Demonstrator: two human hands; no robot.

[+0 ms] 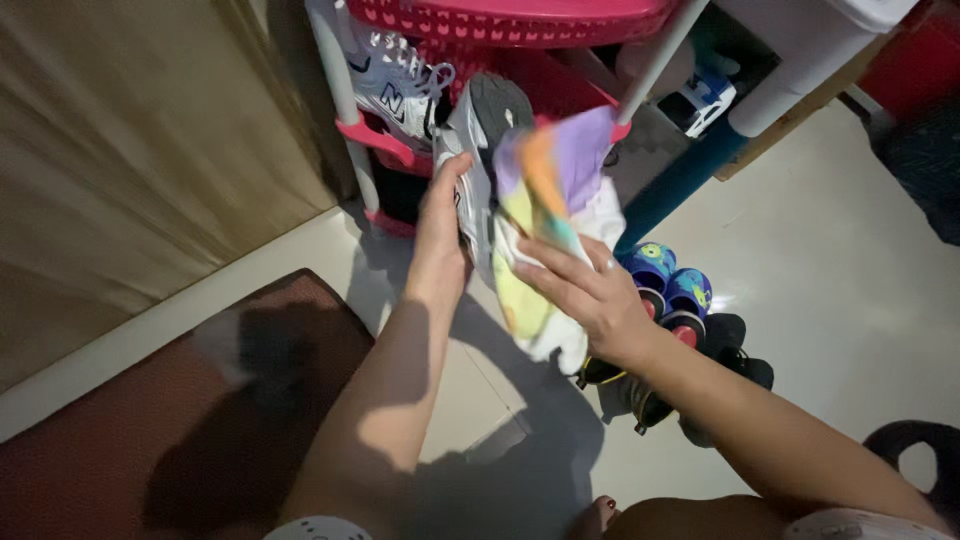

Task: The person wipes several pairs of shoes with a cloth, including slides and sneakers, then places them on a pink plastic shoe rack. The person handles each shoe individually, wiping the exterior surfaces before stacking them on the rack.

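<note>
Gripping a grey-and-white sneaker (478, 160) by its side, the left hand (440, 235) is holding it sole-up before a pink shoe rack (520, 22), while the right hand (590, 295) is pressing a multicoloured cloth (555, 200) against it, above small blue shoes (668, 285) on the pale floor (850, 300).

Indoor scene under dim, warm light falling from above and behind the viewer. The pale floor (850, 250) at right is the brightest area, with a small glare spot near the blue shoes (672, 290) at centre right. A broad, soft shadow covers the brown mat (200, 420) at lower left and the floor at bottom centre. The multicoloured cloth (550, 210) at centre is smeared by motion blur. Straight edges bow toward the frame borders, and the corners fall dark.
</note>
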